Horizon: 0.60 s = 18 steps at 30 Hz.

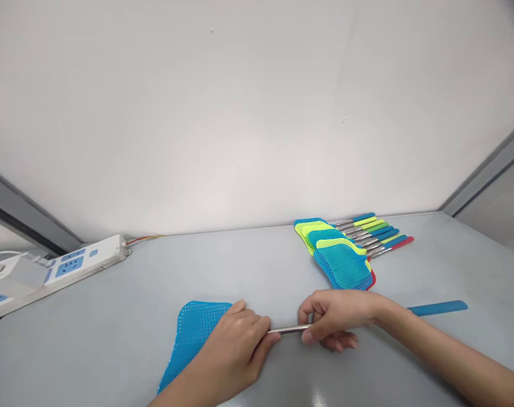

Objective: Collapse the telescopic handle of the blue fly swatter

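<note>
A blue fly swatter (197, 325) with a mesh head lies low across the front of the table, its metal rod running to the right. My left hand (244, 342) is closed around the rod close to the head and covers part of the mesh. Farther right, my right hand (331, 319) pinches the same rod between thumb and fingers. A blue handle (439, 307) shows beyond my right forearm, in line with the rod; the stretch between is hidden behind the hand and arm.
Several fly swatters (344, 263) in blue, yellow, green and red lie overlapped at the back right, handles pointing right. A white power strip (91, 255) with plugs and thin wires sits at the left. A pale wall (240, 113) rises behind the grey table (147, 277).
</note>
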Tool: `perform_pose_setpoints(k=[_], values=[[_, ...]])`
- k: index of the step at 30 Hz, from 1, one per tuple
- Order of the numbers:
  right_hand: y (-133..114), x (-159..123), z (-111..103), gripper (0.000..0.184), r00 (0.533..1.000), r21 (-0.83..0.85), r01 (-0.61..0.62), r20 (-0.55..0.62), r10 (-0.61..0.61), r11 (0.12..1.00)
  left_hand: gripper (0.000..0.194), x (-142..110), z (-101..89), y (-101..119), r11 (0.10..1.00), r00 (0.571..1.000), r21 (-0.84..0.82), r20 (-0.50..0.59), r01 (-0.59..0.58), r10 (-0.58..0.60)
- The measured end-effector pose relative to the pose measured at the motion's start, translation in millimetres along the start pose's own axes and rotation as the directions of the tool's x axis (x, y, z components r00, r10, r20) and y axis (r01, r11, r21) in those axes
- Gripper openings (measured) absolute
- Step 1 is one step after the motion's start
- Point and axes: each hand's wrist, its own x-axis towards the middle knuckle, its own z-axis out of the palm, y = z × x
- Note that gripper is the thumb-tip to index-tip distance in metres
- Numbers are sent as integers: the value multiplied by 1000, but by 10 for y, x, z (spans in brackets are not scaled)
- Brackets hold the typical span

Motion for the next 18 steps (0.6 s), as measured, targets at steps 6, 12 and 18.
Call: perform_pose_setpoints(k=[6,12,18], values=[[-72,-147,12,31,977,-279,22,-199,-80,960,29,4,-41,15,997,998,-34,23,67,-66],[-43,-133,34,33,950,-349,26,-282,-131,937,30,15,-11,6,996,996,-8,4,85,-85],[2,-57,50,31,955,-193,85,-265,-135,978,28,4,38,10,997,998,60,-13,58,-57]])
